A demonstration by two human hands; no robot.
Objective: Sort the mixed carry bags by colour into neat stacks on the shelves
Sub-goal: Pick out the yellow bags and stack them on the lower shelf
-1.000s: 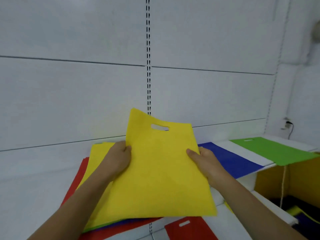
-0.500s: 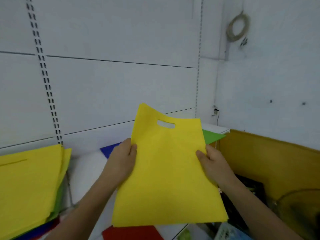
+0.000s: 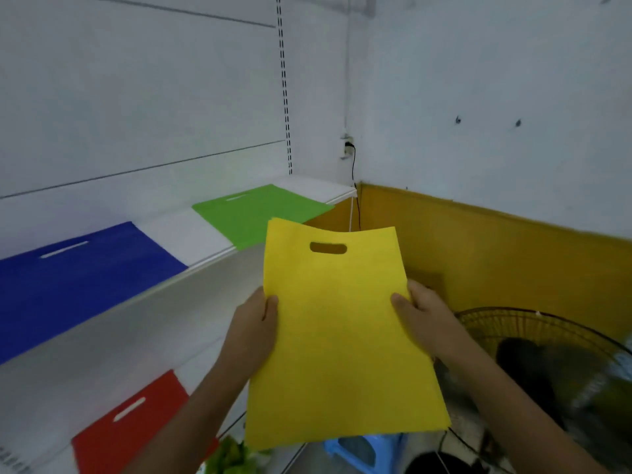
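Note:
I hold a flat yellow carry bag upright in front of me, its cut-out handle at the top. My left hand grips its left edge, thumb on the front. My right hand grips the right edge the same way. On the upper white shelf a blue bag lies at the left and a green bag at the right. A red bag lies on the lower shelf at the bottom left.
A yellow-painted lower wall and a white corner wall stand to the right. A floor fan is at the lower right. A blue plastic stool sits on the floor below the bag. A socket with a black cable hangs in the corner.
My view has swung right, away from the yellow stack and the mixed pile. The blue and green bags now lie to the left. Both hands keep the same grip on the yellow bag.

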